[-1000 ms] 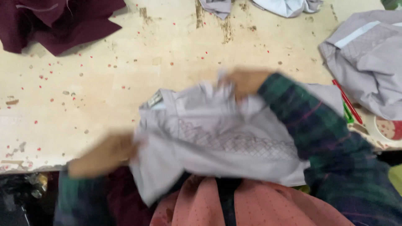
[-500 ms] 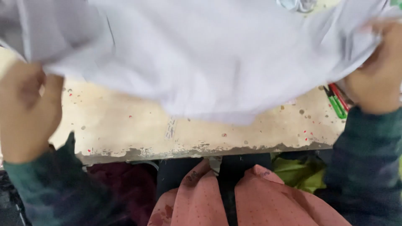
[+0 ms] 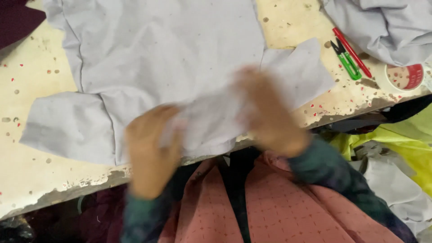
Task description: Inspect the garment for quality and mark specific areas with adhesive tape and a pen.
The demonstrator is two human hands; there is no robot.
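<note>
Centrally, your worn, paint-flecked table (image 3: 40,148) carries a pale grey garment (image 3: 162,63), spread flat from the far edge to the near edge, its long axis running away from you, short sleeves out to either side. Soft, matte woven cloth, lightly creased. Your left hand (image 3: 150,148) and right hand (image 3: 270,117), both blurred, bunch its hem at the near edge; fingers appear closed on the fabric, the right slightly farther in. Toward the right corner lie a second grey cloth (image 3: 391,27), a roll of tape (image 3: 402,76), green thread snips (image 3: 345,59) and a red pen (image 3: 351,51).
</note>
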